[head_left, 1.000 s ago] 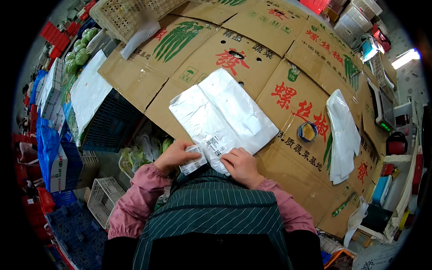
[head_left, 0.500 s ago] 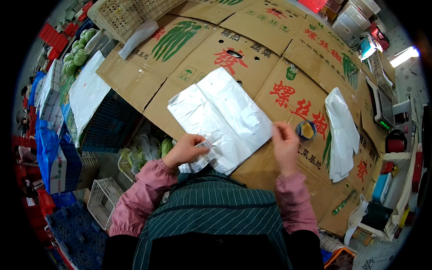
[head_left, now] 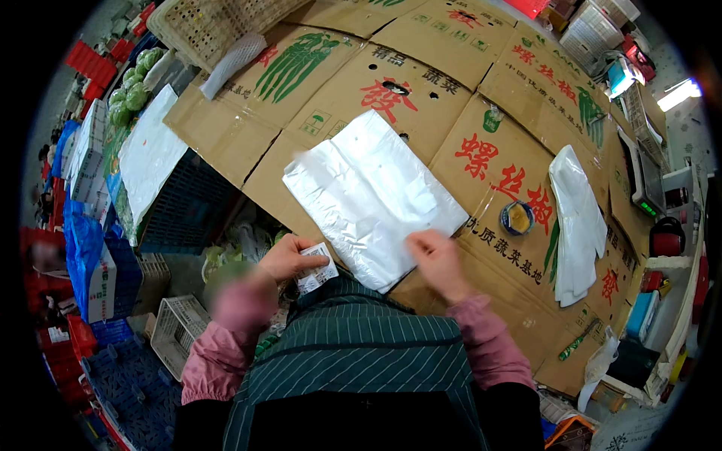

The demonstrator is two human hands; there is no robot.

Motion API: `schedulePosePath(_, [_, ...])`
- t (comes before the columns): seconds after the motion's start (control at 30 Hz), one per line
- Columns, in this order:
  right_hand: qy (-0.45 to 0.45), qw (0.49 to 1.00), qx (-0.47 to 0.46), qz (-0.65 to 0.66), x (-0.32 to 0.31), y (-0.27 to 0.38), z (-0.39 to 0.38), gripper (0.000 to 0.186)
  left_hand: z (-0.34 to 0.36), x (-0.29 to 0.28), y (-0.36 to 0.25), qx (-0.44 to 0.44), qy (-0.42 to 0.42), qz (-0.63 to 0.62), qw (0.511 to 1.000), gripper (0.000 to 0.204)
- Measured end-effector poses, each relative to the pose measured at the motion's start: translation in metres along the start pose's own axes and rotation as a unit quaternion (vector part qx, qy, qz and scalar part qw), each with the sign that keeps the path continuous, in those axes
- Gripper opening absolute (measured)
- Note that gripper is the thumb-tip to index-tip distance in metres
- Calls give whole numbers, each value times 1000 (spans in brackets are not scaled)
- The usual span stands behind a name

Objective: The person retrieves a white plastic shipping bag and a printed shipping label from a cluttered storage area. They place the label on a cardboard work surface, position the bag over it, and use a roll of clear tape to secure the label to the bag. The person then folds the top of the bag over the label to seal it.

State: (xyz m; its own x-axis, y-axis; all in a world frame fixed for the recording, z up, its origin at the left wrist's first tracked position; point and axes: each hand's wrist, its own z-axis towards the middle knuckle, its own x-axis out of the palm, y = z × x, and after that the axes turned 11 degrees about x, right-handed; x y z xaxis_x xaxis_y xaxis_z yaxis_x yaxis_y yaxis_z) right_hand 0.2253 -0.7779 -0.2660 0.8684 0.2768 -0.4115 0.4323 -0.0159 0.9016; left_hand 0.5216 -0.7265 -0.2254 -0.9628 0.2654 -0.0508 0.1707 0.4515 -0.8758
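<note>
Cardboard [head_left: 440, 131] beneath white bags [head_left: 376, 192]; left hand [head_left: 288, 258], grip pinched on labels [head_left: 316, 273]; right hand [head_left: 442, 264] blurred, can't tell grip.

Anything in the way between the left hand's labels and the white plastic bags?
Nothing visible: the left hand holds the labels just beside the near-left edge of the white plastic bags. The right hand is at their near-right edge, outside that gap.
</note>
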Motion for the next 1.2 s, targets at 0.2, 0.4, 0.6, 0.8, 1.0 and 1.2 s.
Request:
schedulePosePath(0.2, [-147,988,-34,10,-36,42,11,8,35,27,-4,68,14,24,997,19])
schedulePosePath(0.4, [86,977,-129,-147,29,23,-14,22,66,48,-9,-5,-68,324,944,36])
schedulePosePath(0.6, [66,968,-159,-185,39,11,-16,13,32,10,20,-20,22,49,998,23])
schedulePosePath(0.8, [44,996,-68,-29,19,-1,-6,12,9,2,3,-21,13,-62,998,15])
schedulePosePath(1.0, [-170,985,-23,24,-35,32,14,10,48,23,22,70,30,3,997,18])
schedulePosePath(1.2, [90,976,-109,-166,25,32,-14,17,70,49,-4,-8,-66,321,945,43])
